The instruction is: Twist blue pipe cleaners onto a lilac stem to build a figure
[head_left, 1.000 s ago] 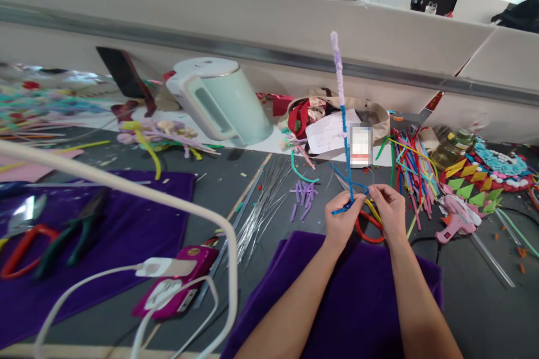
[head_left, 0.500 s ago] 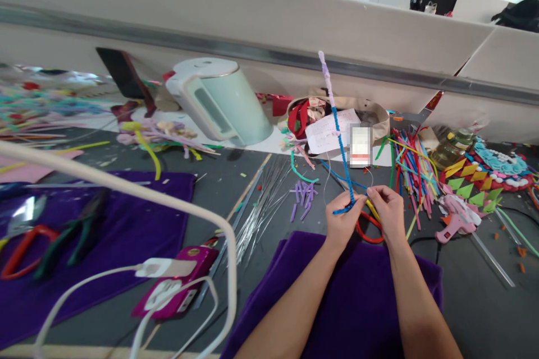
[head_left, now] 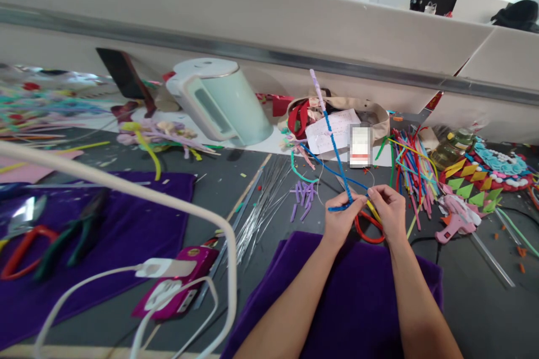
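Here, head view: left hand (head_left: 340, 217) and right hand (head_left: 389, 210) both pinched on the blue pipe cleaner (head_left: 334, 148), slanting up above the desk (head_left: 252, 202). Probably light, bendy, fuzzy, not slippery; best gripped low, near the twist.

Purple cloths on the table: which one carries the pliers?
The far-left purple cloth, which carries the green-handled pliers and red-handled cutters. The other purple cloth lies under the person's forearms, with no tools on it.
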The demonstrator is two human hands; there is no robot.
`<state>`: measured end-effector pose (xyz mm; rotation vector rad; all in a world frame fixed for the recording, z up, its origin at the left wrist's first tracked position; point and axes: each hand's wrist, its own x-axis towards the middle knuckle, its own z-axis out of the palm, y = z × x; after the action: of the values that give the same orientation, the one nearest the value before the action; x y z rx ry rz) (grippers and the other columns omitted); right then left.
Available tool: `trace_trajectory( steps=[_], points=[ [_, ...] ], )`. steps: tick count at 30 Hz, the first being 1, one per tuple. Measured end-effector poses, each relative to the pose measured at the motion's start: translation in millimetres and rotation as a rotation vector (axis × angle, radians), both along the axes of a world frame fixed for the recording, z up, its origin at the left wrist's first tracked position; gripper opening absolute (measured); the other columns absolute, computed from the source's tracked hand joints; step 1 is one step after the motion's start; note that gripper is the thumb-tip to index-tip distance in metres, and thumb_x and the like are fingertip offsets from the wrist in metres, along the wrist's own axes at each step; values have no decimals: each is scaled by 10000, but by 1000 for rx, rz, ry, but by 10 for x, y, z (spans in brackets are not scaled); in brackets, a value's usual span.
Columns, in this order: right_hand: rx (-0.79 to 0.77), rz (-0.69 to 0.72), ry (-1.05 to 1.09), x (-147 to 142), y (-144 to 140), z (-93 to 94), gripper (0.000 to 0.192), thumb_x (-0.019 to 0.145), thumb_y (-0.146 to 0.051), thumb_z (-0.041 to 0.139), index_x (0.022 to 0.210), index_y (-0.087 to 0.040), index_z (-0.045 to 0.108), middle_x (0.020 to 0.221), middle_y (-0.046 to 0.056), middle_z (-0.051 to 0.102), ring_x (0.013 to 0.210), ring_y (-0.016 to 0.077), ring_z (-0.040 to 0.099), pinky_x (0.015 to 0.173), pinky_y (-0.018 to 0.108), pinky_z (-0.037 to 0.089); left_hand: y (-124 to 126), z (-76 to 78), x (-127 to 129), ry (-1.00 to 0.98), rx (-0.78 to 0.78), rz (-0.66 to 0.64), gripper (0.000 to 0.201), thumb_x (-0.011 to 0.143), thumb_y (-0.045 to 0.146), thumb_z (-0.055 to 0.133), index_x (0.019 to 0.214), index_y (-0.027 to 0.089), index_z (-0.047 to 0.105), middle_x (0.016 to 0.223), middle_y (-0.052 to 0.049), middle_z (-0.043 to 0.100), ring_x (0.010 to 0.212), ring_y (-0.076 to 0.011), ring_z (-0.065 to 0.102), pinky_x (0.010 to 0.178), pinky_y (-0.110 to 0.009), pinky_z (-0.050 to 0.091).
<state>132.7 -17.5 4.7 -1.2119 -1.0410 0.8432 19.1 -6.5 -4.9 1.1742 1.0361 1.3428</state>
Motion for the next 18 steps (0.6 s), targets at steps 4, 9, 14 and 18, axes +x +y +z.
trace_trajectory(
  steps=[4, 9, 14, 18],
  points=[
    [9, 25, 25, 1, -11, 3, 191, 750, -342, 644, 720, -153, 642, 648, -4, 592, 609, 114, 520, 598, 234, 419, 4, -6, -8, -114, -78, -59, 165, 692, 266, 690, 598, 137, 649, 539, 13, 563, 528, -94, 488, 540, -218, 391],
    [13, 43, 39, 1, -20, -7, 183, 753, -338, 641, 714, -159, 637, 644, -8, 579, 610, 112, 515, 586, 229, 415, 6, 2, -10, -225, -176, -108, 152, 667, 255, 708, 602, 134, 645, 544, 7, 596, 493, -93, 506, 510, -217, 409],
    [25, 48, 37, -8, -20, -14, 186, 750, -341, 646, 698, -163, 632, 635, -11, 569, 608, 113, 510, 583, 229, 411, 15, 9, -12, -310, -229, -156, 153, 641, 250, 723, 594, 127, 646, 532, -4, 603, 465, -92, 512, 475, -215, 420],
    [31, 52, 72, -22, -12, -17, 190, 743, -343, 653, 686, -164, 624, 628, -18, 565, 594, 107, 502, 579, 227, 406, 23, -8, -10, -374, -299, -179, 151, 619, 244, 741, 608, 128, 646, 516, -3, 600, 448, -87, 508, 456, -205, 421]
  ],
)
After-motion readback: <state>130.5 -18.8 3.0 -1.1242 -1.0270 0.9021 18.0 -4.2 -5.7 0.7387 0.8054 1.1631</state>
